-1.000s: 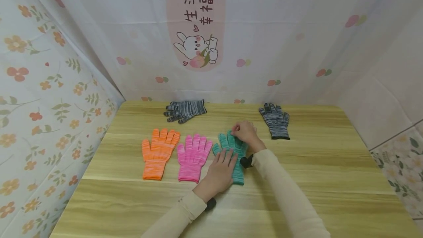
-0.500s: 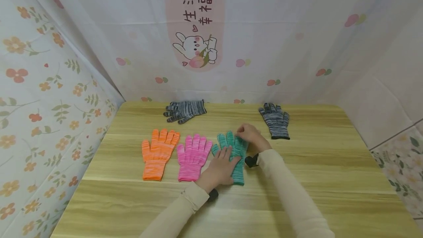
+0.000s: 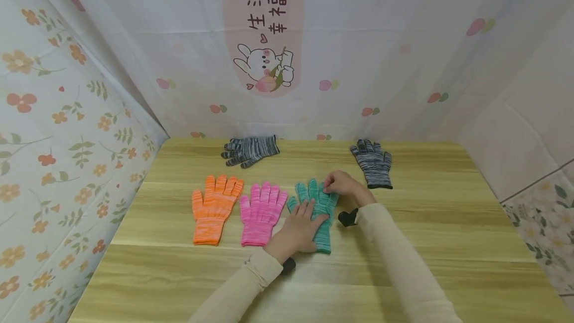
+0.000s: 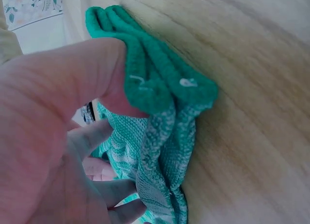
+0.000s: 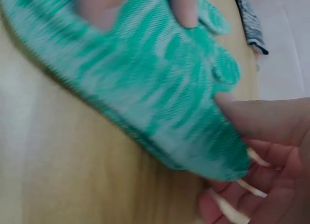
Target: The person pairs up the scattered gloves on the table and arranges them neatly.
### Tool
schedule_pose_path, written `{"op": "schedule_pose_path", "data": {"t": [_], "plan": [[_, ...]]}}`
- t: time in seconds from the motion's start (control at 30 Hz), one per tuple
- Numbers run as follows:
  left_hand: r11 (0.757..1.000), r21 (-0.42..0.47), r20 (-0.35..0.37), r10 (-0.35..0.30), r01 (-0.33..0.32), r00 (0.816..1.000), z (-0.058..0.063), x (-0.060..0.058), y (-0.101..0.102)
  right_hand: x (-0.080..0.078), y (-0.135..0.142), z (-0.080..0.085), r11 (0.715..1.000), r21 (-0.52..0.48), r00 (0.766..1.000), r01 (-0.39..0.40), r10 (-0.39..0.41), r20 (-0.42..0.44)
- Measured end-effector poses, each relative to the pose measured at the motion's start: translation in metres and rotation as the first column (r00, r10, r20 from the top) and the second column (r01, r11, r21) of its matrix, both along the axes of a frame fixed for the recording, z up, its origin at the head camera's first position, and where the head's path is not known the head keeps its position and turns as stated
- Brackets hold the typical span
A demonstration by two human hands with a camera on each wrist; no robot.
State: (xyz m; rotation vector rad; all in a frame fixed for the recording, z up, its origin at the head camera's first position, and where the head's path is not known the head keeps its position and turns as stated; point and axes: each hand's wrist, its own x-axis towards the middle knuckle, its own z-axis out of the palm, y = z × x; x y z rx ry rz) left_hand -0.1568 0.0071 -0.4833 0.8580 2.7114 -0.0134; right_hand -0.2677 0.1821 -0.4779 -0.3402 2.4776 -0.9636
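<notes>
A green striped knit glove [image 3: 323, 241] lies on the table with its fingers away from me. My left hand [image 3: 297, 227] rests on its palm, fingers extended and thumb spread. In the left wrist view that thumb [image 4: 82, 74] is by the glove's folded cuff [image 4: 191, 88]. My right hand [image 3: 344, 184] is at the glove's right-hand fingers. Up close in the right wrist view, the right thumb [image 5: 266, 117] lies on top of a green glove finger [image 5: 213, 151], with curled fingers below, pinching it near the tip. My left hand partly covers the glove's palm.
To the left lie a pink glove [image 3: 261, 213] and an orange glove [image 3: 214, 211], both flat. Along the table's back edge are two dark grey striped gloves, one at left [image 3: 252, 150] and one at right [image 3: 373, 164]. A printed curtain [image 3: 188, 64] hangs behind the wooden table [image 3: 403, 243].
My right hand has moved rightward across the green glove's fingers, from a middle one to those at its right side. My left hand has shifted slightly left, its thumb now spread out.
</notes>
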Motion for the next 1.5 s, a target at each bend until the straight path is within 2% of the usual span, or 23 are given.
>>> {"op": "schedule_pose_path", "data": {"t": [0.07,0.23,0.37,0.57,0.7,0.8,1.0,1.1,1.23,1.3,1.5], "plan": [[1.000,-0.009,-0.007,0.002,-0.002,1.000,-0.001,0.000,0.001,0.004,-0.004,0.004,1.000,0.001,0.999,-0.004,0.004,-0.032],[1.000,-0.027,-0.037,-0.007,0.006,0.999,-0.003,0.000,0.004,0.006,-0.009,0.003,1.000,-0.006,0.995,-0.001,0.000,-0.099],[0.999,-0.045,-0.051,-0.026,0.023,0.998,-0.003,0.001,0.005,0.005,-0.011,0.001,1.000,-0.009,0.994,0.014,-0.014,-0.105],[0.998,-0.054,-0.024,-0.022,0.021,0.999,-0.002,0.001,0.005,0.004,-0.010,0.001,0.998,0.052,0.995,0.036,-0.031,-0.100],[0.998,-0.055,-0.003,-0.023,0.022,1.000,0.000,0.001,0.007,0.006,0.001,0.000,0.994,0.065,0.995,0.085,-0.081,-0.065],[0.999,-0.046,0.008,-0.021,0.022,1.000,0.000,0.000,0.007,0.008,0.013,-0.001,0.993,0.036,0.994,0.109,-0.108,-0.019],[1.000,0.008,0.047,-0.008,0.007,0.999,0.003,0.000,0.005,0.016,0.031,-0.005,0.997,-0.062,0.996,0.055,-0.051,0.067],[1.000,0.025,0.060,-0.012,0.010,0.998,0.006,0.000,0.004,0.021,0.031,-0.007,0.997,-0.067,0.997,0.036,-0.031,0.072],[0.999,0.021,0.067,-0.027,0.026,0.997,0.009,0.001,0.004,0.025,0.026,-0.010,0.996,-0.044,0.997,0.078,-0.077,0.024],[0.999,0.023,0.068,-0.026,0.025,0.997,0.009,0.002,0.005,0.026,0.024,-0.012,0.991,-0.039,0.992,0.125,-0.125,0.000],[1.000,0.007,0.045,-0.004,0.004,0.999,0.003,0.002,0.008,0.027,0.022,-0.018,0.971,-0.023,0.968,0.238,-0.239,-0.080]]}}
